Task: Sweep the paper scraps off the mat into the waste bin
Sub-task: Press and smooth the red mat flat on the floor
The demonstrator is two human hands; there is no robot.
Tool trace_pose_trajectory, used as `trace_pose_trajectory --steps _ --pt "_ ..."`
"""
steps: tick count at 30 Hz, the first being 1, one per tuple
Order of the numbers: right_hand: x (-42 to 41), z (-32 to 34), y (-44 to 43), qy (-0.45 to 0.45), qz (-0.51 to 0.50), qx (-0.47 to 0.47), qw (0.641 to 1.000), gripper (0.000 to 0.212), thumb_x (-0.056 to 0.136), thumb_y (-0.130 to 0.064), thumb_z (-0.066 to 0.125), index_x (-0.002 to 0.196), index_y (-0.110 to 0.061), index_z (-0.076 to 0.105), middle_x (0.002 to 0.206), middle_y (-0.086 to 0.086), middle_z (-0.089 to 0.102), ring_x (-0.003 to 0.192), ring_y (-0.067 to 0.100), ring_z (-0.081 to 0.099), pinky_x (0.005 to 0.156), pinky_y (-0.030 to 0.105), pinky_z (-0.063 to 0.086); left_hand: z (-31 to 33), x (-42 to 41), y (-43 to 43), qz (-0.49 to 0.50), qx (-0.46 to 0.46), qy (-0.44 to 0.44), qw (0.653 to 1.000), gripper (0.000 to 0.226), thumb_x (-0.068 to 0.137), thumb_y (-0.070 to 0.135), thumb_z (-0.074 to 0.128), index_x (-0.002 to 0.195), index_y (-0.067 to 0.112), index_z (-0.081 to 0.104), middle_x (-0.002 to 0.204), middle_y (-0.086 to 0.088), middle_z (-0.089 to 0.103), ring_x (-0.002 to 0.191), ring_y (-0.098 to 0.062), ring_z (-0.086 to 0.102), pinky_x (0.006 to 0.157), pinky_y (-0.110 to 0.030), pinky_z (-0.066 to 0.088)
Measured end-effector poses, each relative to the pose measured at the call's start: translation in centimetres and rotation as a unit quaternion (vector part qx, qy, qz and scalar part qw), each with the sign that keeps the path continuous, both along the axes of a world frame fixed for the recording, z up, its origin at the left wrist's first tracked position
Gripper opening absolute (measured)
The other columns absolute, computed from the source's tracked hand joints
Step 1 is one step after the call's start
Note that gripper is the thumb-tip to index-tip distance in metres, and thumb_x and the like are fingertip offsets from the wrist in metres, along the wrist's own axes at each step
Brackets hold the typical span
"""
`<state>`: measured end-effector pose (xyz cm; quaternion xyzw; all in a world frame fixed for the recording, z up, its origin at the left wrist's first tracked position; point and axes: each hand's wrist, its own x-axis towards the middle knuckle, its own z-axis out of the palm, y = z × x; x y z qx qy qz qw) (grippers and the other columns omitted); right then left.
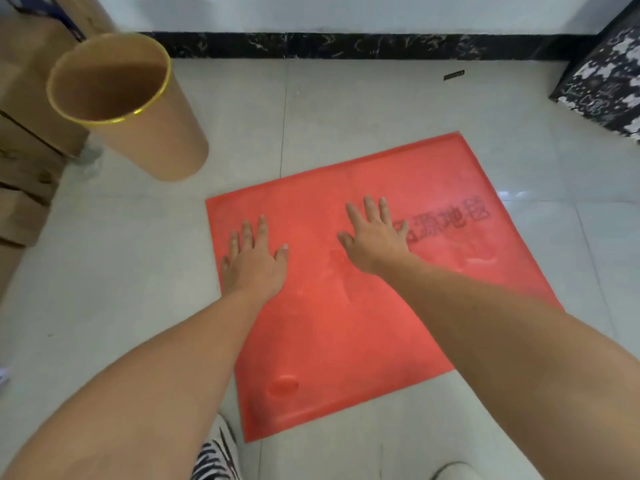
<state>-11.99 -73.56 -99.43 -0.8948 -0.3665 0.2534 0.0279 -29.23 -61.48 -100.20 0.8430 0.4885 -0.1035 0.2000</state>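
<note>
A thin red mat lies flat on a floor of pale glossy tiles with fine grout lines. The mat is roughly square and set at an angle to the tiles. It has a narrow raised lip along its edges and a smooth, slightly shiny skin. Faint ripples mark its middle, and a shallow oval dent sits near its near edge. Dark printed characters run across its far right part.

Both hands are palm down on the mat with bare forearms reaching in from below. The left hand is at the mat's left edge, wide, with straight, spread fingers, holding nothing. The right hand is near the mat's middle, just beside the printed characters. It is equally wide and flat, with fanned fingers, and also holds nothing.

The waste bin stands on the floor beyond the mat's far left corner, apart from it. It is a tall tapered cylinder with a matte tan wall, a thin bright gold rim and a shadowed brown inside.

Stacked cardboard boxes are behind the bin on the left. A black marble-veined skirting runs under the white wall. A black box with a white pattern is at far right. Zebra-striped fabric shows at the bottom edge.
</note>
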Motion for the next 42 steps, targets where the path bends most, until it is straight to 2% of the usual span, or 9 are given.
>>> trace_pose_trajectory --steps 5,8,12,15,18,24,32,39,42 --pt "0.0 -9.1 -1.3 0.027 -0.008 -0.033 0.999 0.063 0.098 -0.051 0.039 0.154 -0.031 0.018 0.165 -0.001 -0.007 0.149 0.025 -0.015 0.11 0.072 0.007 -9.9 -2.0 -1.8 0.012 -0.065 0.054 0.996 0.072 0.096 0.057 0.034 0.156 0.029 0.006 0.163 -0.014 0.005 0.149 -0.039 0.003 0.121 -0.046 0.0" --pt "0.2 -12.9 -2.6 0.031 -0.012 -0.041 0.999 0.065 0.096 -0.053 0.041 0.154 -0.033 0.017 0.164 -0.002 -0.01 0.149 0.026 -0.018 0.11 0.072 0.008 -13.3 -3.5 -2.4 -0.011 -0.084 0.116 0.99 0.075 0.096 0.058 0.034 0.156 0.029 -0.001 0.163 -0.017 -0.005 0.149 -0.036 -0.008 0.119 -0.043 -0.01" --pt "0.0 -15.9 -4.8 0.068 -0.027 -0.078 0.994 0.066 0.095 -0.059 0.038 0.153 -0.043 0.01 0.163 -0.003 -0.017 0.147 0.028 -0.024 0.102 0.079 0.007 -15.1 -4.5 -3.4 -0.016 -0.132 0.184 0.974 0.076 0.096 0.06 0.032 0.155 0.031 -0.007 0.161 -0.021 -0.013 0.15 -0.032 -0.01 0.121 -0.042 -0.005" --pt "-0.3 -17.3 -7.5 0.098 -0.05 -0.104 0.988 0.068 0.095 -0.062 0.035 0.15 -0.05 -0.001 0.16 -0.007 -0.026 0.147 0.03 -0.023 0.1 0.081 0.011 -15.6 -3.8 -4.3 -0.018 -0.155 0.197 0.968 0.077 0.094 0.063 0.034 0.154 0.035 -0.006 0.16 -0.023 -0.016 0.149 -0.036 -0.009 0.121 -0.041 -0.005" --pt "-1.0 -17.9 -9.7 0.1 -0.052 -0.122 0.986 0.074 0.094 -0.062 0.038 0.149 -0.051 -0.011 0.157 -0.007 -0.033 0.146 0.028 -0.026 0.098 0.081 0.011 -15.6 -2.9 -5.3 -0.022 -0.152 0.207 0.966 0.08 0.092 0.067 0.037 0.153 0.038 -0.006 0.159 -0.024 -0.018 0.148 -0.041 -0.012 0.12 -0.043 -0.007" --pt "-2.1 -17.3 -13.3 0.139 -0.122 -0.152 0.971 0.081 0.093 -0.061 0.044 0.147 -0.051 -0.015 0.154 -0.007 -0.04 0.144 0.029 -0.029 0.096 0.082 0.018 -14.8 -1.3 -6.7 -0.121 -0.16 0.198 0.959 0.08 0.093 0.062 0.039 0.156 0.032 0.001 0.161 -0.018 -0.014 0.149 -0.024 -0.017 0.119 -0.05 -0.007" --pt "-4.2 -17.6 -19.2 0.122 -0.185 -0.173 0.96 0.084 0.091 -0.064 0.041 0.146 -0.049 -0.021 0.152 -0.006 -0.043 0.144 0.03 -0.029 0.096 0.08 0.022 -14.3 0.5 -10.6 -0.212 -0.14 0.197 0.947 0.078 0.095 0.058 0.039 0.156 0.026 0.002 0.162 -0.017 -0.009 0.148 -0.022 -0.02 0.117 -0.054 -0.012" --pt "-4.7 -17.2 -22.1 0.109 -0.195 -0.178 0.958 0.084 0.091 -0.064 0.043 0.147 -0.049 -0.018 0.155 -0.006 -0.037 0.146 0.029 -0.025 0.097 0.078 0.026 -15.3 0.2 -13.3 -0.213 -0.143 0.191 0.947 0.079 0.094 0.057 0.04 0.156 0.028 0.002 0.161 -0.021 -0.012 0.147 -0.023 -0.024 0.115 -0.056 -0.014" --pt "-4.9 -17.0 -22.1 0.104 -0.195 -0.175 0.96 0.085 0.091 -0.062 0.044 0.149 -0.047 -0.016 0.156 -0.004 -0.036 0.146 0.029 -0.024 0.097 0.077 0.025 -15.9 -0.2 -13.5 -0.22 -0.134 0.194 0.946 0.077 0.095 0.055 0.039 0.156 0.027 0.001 0.163 -0.017 -0.006 0.147 -0.023 -0.025 0.115 -0.056 -0.014"
